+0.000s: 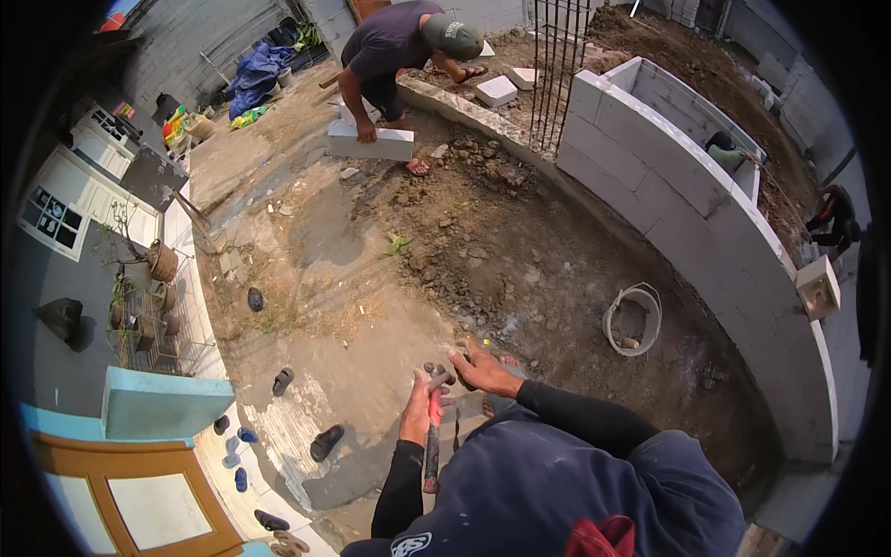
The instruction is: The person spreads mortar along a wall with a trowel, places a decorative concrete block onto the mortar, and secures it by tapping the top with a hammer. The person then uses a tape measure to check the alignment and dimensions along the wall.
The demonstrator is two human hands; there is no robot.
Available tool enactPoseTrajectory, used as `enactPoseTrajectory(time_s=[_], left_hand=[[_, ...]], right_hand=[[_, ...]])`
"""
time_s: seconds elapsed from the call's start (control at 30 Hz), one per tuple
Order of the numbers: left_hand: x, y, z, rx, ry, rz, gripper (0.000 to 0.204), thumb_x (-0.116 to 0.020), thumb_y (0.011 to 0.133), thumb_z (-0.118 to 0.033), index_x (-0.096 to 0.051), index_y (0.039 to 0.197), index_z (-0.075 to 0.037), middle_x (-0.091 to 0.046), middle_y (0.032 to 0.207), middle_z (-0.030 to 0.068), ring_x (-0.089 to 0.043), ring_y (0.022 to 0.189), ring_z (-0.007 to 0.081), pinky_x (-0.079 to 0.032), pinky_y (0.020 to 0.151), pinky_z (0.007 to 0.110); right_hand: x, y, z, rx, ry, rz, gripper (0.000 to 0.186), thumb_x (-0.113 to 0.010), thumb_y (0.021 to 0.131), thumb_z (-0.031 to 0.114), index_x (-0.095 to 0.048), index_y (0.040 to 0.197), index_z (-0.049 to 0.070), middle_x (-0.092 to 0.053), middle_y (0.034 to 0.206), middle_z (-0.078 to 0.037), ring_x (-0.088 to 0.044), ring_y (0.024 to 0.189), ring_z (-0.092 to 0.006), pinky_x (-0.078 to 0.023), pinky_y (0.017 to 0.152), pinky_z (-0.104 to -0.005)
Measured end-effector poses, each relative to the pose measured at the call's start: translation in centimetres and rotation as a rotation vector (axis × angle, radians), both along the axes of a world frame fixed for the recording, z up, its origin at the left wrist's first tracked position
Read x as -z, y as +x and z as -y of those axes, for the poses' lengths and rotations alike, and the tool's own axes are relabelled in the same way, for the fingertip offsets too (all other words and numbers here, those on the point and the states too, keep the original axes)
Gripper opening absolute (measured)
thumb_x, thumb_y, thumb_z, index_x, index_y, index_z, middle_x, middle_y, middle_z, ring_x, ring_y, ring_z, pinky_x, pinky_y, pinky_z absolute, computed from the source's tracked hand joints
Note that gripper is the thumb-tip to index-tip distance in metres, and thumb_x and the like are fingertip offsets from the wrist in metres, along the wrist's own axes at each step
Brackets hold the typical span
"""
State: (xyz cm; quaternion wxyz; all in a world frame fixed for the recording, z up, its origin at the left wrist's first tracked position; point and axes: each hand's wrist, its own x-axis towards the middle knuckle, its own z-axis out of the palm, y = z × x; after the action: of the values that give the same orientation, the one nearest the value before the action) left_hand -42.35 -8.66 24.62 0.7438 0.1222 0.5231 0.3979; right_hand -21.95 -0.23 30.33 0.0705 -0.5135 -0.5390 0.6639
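In front of my body, my left hand (417,408) is closed around a hammer (433,413) just below its head. Its handle is red, with a dark grip hanging down toward my shirt. My right hand (486,371) is beside the hammer head, fingers stretched toward it and thumb apart, with nothing plainly held. Part of the left fingers is hidden behind the handle. Under both hands lies bare dusty ground, and my feet show partly behind the right hand.
A white bucket (632,320) stands right, before a curved block wall (687,200). Ahead, a bending co-worker (385,56) grips a white block (371,142). Rebar (560,74) rises beyond rubble (464,241). Loose sandals (326,443) lie left, near a wooden door (139,492).
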Motion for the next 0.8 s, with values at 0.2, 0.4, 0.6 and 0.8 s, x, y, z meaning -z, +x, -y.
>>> enactPoseTrajectory(time_s=[0.2, 0.4, 0.6, 0.8], left_hand=[[5.2, -9.1, -8.9, -0.314, -0.047, 0.139, 0.038, -0.063, 0.094, -0.050, -0.064, 0.107, -0.015, -0.064, 0.082, 0.0013, -0.062, 0.065, 0.0168, -0.045, 0.046, 0.027], [6.5, -21.9, -13.0, -0.425, -0.164, -0.135, 0.034, -0.060, 0.091, -0.044, -0.063, 0.108, -0.014, -0.068, 0.088, 0.0063, -0.068, 0.065, 0.0251, -0.046, 0.042, 0.029], [13.4, -30.1, -6.2, -0.578, -0.568, -0.211, 0.032, -0.062, 0.087, -0.043, -0.060, 0.101, -0.014, -0.063, 0.078, 0.0040, -0.069, 0.065, 0.0255, -0.041, 0.039, 0.028], [18.0, -32.6, -6.5, -0.483, -0.846, -0.233, 0.033, -0.064, 0.089, -0.047, -0.060, 0.091, -0.014, -0.061, 0.072, 0.0025, -0.066, 0.063, 0.0198, -0.042, 0.040, 0.029]], right_hand=[[0.4, -10.9, -8.1, -0.383, 0.215, -0.100, 0.104, -0.030, 0.100, 0.074, -0.016, 0.156, -0.013, -0.041, 0.150, -0.037, -0.044, 0.141, -0.0437, -0.033, 0.118, -0.0414], [5.1, -15.1, -22.6, -0.387, 0.205, -0.044, 0.090, -0.036, 0.102, 0.068, -0.030, 0.157, -0.002, -0.053, 0.143, -0.033, -0.053, 0.133, -0.0423, -0.040, 0.112, -0.0457], [8.2, -16.9, -39.6, -0.333, 0.258, 0.134, 0.075, -0.042, 0.103, 0.063, -0.049, 0.148, 0.003, -0.064, 0.132, -0.026, -0.061, 0.125, -0.0378, -0.046, 0.106, -0.0457], [9.1, -19.0, -52.5, -0.035, 0.205, 0.127, 0.069, -0.045, 0.104, 0.059, -0.056, 0.138, 0.000, -0.066, 0.126, -0.023, -0.066, 0.114, -0.0312, -0.051, 0.097, -0.0408]])
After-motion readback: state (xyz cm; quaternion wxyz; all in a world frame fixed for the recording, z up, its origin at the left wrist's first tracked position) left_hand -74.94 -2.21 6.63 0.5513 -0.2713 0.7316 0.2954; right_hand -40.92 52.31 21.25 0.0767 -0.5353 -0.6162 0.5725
